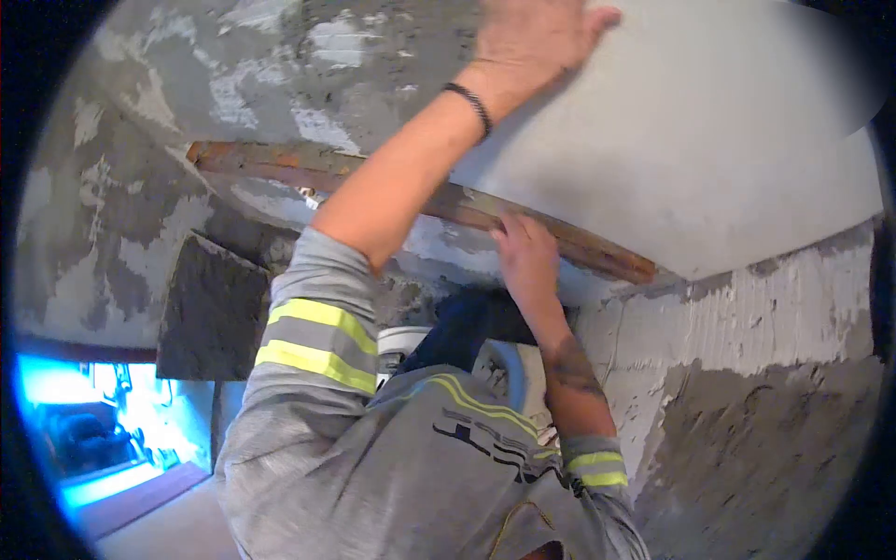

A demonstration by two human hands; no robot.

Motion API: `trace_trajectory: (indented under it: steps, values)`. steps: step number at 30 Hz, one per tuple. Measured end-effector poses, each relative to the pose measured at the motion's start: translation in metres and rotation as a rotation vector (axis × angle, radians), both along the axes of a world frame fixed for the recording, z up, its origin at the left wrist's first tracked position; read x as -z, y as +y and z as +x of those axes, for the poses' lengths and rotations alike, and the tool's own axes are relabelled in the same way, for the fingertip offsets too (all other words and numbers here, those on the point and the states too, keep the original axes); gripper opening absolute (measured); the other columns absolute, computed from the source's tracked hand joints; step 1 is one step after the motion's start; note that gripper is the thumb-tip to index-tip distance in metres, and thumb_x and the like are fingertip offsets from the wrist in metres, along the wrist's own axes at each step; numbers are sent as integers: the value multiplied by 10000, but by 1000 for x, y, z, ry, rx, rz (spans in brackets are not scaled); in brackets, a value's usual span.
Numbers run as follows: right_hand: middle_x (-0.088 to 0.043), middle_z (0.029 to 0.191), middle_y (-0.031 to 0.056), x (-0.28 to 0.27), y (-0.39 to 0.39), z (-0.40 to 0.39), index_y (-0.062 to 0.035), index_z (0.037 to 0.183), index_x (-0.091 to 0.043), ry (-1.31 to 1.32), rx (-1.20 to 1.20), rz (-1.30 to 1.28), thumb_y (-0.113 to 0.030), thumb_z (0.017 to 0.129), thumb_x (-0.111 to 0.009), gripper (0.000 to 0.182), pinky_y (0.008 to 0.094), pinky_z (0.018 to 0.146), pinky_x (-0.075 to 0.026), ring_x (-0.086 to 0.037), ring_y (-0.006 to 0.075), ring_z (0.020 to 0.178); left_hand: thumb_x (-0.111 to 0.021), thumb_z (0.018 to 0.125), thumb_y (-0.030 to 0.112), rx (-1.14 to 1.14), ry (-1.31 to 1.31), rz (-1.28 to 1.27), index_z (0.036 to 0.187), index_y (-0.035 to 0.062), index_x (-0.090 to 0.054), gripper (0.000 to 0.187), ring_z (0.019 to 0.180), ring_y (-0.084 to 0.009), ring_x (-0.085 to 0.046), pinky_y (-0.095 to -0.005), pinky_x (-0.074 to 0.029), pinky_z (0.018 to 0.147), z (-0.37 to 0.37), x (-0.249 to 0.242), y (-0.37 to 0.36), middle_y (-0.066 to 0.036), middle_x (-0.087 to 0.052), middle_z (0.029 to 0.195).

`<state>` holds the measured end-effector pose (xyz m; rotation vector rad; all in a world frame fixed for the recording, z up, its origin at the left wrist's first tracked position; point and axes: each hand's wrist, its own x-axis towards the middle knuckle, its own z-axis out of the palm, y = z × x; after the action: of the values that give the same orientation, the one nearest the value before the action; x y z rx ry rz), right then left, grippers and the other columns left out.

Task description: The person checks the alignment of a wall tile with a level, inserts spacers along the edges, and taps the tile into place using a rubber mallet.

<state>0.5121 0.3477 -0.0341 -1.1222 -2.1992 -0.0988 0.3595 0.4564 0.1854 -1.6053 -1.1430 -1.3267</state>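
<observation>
My left hand (532, 42), with a dark braided bracelet at the wrist, lies flat against a large white tile (709, 121), thumb spread out. The tips of its fingers pass out of the top of the view. Along the tile's lower edge runs a long reddish-brown wooden batten (597, 250), stained with mortar. My right hand (528, 257) is lower down, its bent fingers closed at the batten's edge; the fingertips are partly hidden. My left forearm covers part of the batten.
Patchy grey wall (131, 215) with white smears spreads on the left. Ridged adhesive (737, 308) and rough mortar (756, 439) cover the right side. A dark slab (210, 308) stands at left, near a bright opening (121, 420). White and blue round objects, probably buckets, are below me.
</observation>
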Motion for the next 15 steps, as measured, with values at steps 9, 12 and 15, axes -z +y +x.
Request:
trace_trajectory:
  steps: [9, 12, 15]
  values:
    - [-627, 895, 145, 190, -285, 268, -65, 996, -673, 192, 899, -555, -86, 824, -677, 173, 418, 690, -510, -625, 327, 798, -681, 866, 357, -343, 199, -267, 1205, 106, -620, 426, 1179, -350, -493, -476, -408, 990, -10, 27, 8, -202, -519, 1279]
    - [-639, 953, 143, 207, -369, 275, -79, 971, -686, 322, 1232, -454, -105, 813, -683, 160, 414, 713, -523, -633, 334, 826, -732, 834, 340, -1, 339, -57, 1174, 98, -672, 422, 1153, -351, -533, -467, -425, 994, 24, 38, -8, -207, -556, 1255]
    - [-639, 1014, 176, 232, -396, 270, -91, 1078, -652, 344, 1494, -713, -176, 815, -687, 278, 453, 787, -524, -627, 384, 916, -766, 811, 288, 249, 402, 52, 1211, 93, -653, 458, 1203, -369, -505, -478, -401, 1026, 67, 61, -21, -209, -534, 1308]
